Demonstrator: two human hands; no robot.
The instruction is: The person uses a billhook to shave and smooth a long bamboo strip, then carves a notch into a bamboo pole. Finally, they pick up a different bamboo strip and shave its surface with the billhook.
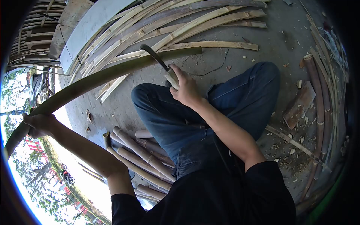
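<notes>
My left hand (40, 124) grips a long green-brown bamboo pole (101, 78) near its left end. The pole slants up across the view, its far end lying over the split bamboo. In my right hand (186, 89) is a knife with a dark, curved blade (156, 56) and a pale handle (171, 78), fingers wrapped round the handle. The blade points up and to the left, overlapping the pole in this view. Below my right hand are my bent legs (236, 101) in blue jeans, as I sit on the floor.
Split bamboo strips (221, 19) lie fanned out ahead on the concrete floor. Cut bamboo poles (140, 152) are piled beside my leg at lower left. To the right are long brown poles (319, 112), a flat brown slab (300, 105) and scattered chips. A motorbike (67, 175) stands outside.
</notes>
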